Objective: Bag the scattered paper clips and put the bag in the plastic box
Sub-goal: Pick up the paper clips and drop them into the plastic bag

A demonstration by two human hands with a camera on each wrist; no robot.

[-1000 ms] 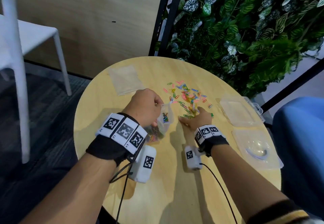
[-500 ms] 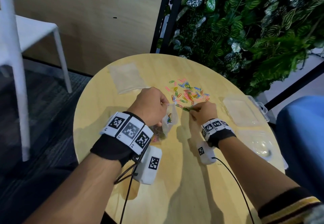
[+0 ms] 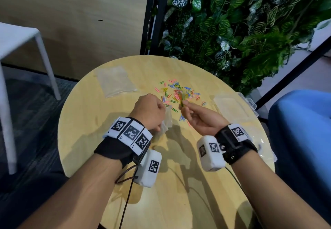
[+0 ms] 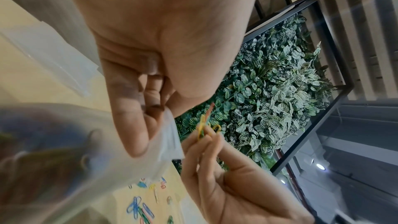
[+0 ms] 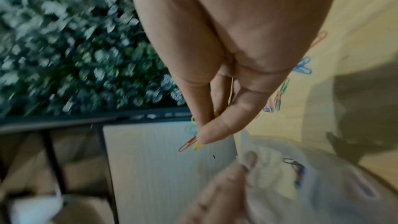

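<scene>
Coloured paper clips [image 3: 177,92] lie scattered on the round wooden table [image 3: 107,121], beyond both hands. My left hand [image 3: 149,111] pinches the top edge of a small clear bag [image 3: 166,123] that has clips inside; the bag [image 4: 64,151] shows blurred and close in the left wrist view. My right hand [image 3: 186,105] is lifted just right of the bag's mouth and pinches a small bunch of clips [image 4: 205,128] between thumb and fingers; the bunch [image 5: 189,143] also shows in the right wrist view. The clear plastic box [image 3: 232,108] sits open at the table's right edge.
A flat pile of spare clear bags [image 3: 116,81] lies at the table's far left. A clear lid or tray [image 3: 265,149] lies right of my right wrist. A white chair [image 3: 21,37] stands left, a plant wall [image 3: 232,22] behind, a blue seat [image 3: 304,130] at right.
My right hand has gathered clips off the table, lifted and turned palm-up toward the bag. The left hand has kept hold of the bag.
</scene>
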